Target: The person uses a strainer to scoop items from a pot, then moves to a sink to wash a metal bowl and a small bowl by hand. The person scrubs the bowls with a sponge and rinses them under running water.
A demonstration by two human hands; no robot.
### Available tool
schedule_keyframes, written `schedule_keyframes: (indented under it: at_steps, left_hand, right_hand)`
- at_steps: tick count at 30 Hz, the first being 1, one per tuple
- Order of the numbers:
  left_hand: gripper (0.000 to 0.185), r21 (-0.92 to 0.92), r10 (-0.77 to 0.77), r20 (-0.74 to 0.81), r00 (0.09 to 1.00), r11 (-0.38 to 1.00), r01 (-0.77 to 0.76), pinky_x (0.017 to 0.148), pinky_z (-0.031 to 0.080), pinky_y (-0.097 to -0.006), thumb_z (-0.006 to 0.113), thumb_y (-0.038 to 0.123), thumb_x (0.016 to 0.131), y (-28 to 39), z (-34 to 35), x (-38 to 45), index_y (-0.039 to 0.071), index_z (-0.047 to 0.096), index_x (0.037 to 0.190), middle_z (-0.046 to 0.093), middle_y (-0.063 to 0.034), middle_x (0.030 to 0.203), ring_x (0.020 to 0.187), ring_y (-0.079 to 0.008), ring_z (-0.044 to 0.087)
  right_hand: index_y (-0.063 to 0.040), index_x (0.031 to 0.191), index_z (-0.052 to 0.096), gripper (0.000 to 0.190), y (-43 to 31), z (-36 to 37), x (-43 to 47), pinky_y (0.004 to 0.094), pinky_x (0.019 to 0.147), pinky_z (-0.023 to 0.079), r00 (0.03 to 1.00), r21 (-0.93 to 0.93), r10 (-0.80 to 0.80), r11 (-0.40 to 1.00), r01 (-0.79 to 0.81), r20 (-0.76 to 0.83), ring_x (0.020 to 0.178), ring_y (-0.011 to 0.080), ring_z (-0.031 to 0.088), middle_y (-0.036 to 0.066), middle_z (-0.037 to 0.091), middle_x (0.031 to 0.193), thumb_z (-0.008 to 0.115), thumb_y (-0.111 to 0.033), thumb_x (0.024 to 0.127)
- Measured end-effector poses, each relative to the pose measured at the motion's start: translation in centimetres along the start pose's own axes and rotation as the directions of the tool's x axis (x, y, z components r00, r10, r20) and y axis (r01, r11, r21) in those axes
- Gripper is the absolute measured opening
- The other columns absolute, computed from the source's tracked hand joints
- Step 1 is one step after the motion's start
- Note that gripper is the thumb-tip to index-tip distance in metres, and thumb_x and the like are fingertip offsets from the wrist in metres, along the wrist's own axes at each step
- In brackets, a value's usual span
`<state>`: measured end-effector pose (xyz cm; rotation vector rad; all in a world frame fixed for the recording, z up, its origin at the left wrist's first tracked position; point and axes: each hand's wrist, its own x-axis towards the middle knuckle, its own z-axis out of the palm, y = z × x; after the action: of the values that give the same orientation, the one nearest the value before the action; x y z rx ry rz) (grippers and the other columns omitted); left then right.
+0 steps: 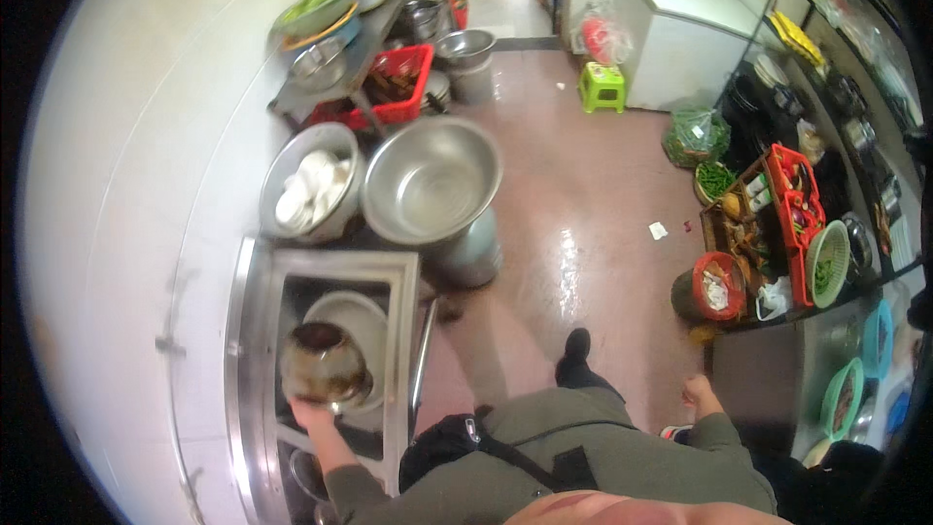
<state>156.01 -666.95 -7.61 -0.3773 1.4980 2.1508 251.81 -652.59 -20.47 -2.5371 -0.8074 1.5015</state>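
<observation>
My left hand (312, 414) grips the lower edge of a stained, brownish metal pot (324, 366), blurred and tilted so its dark mouth shows. That pot is over a large pale basin (364, 313) set inside an open stainless steel frame (342, 262). At my right side, my right hand (698, 392) hangs above the floor with its fingers curled, and no object shows in it. A wide steel bowl (434, 186) stands just beyond the frame, on top of a grey container (474, 255). Beside it, a deep metal pot (273, 189) holds several white pieces.
A steel table (291, 102) with bowls runs along the left wall. Red crates (783, 189) of vegetables and a red-lined bin (703, 262) stand at right. Farther off are a green stool (603, 87) and a white chest freezer (685, 51). Paper scraps (657, 231) lie on the shiny floor.
</observation>
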Motion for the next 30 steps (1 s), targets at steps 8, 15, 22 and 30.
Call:
schedule_keyframes:
  at_steps: [8,15,22,30]
  left_hand:
    - [0.05,-0.001,0.313,0.013,0.95,0.95,-0.313,0.11,0.044,-0.0502,0.051,0.038,0.1,0.8,3.2,-6.5,0.003,0.06,0.135,0.061,-0.014,0.136,0.125,-0.0328,0.058]
    - [0.055,-0.003,0.389,-0.152,0.909,0.919,-0.394,0.111,0.044,-0.0499,0.053,0.043,0.099,-0.9,14.9,-13.0,0.003,0.059,0.137,0.061,-0.0145,0.14,0.128,-0.0321,0.057]
    - [0.057,0.383,0.329,0.005,0.944,0.872,-0.306,0.108,0.046,-0.0499,0.058,0.044,0.097,-17.5,39.6,-12.8,0.0,0.06,0.134,0.063,-0.0177,0.136,0.124,-0.0346,0.059]
    - [0.06,0.658,0.226,0.258,0.939,0.671,-0.342,0.104,0.048,-0.05,0.063,0.046,0.095,-29.7,66.8,-9.5,-0.003,0.062,0.13,0.065,-0.0212,0.131,0.119,-0.0374,0.062]
  right_hand:
    - [0.005,0.076,0.072,0.015,-5.5,-7.8,14.1,0.0464,0.061,0.055,0.994,-0.473,0.014,0.88,0.037,0.104,0.07,0.0329,0.071,0.025,0.066,0.07,0.063,-0.004,0.083]
    - [-0.002,0.11,0.074,0.032,-38.2,-1.1,19.7,0.0506,0.093,0.054,0.644,-0.471,-0.738,0.503,0.725,0.202,0.103,0.0413,0.069,0.024,0.072,0.111,0.053,-0.021,0.096]
    - [-0.006,0.129,0.067,0.04,-68.5,4.4,13.4,0.0454,0.1,0.052,0.336,-0.166,-0.843,0.293,0.942,0.42,0.115,0.0377,0.067,0.02,0.071,0.123,0.061,-0.025,0.094]
    - [-0.006,0.119,0.072,0.037,-66.6,-2.5,39.0,0.0494,0.095,0.053,0.738,-0.401,-0.668,0.654,0.641,0.09,0.111,0.0396,0.068,0.023,0.071,0.119,0.057,-0.028,0.094]
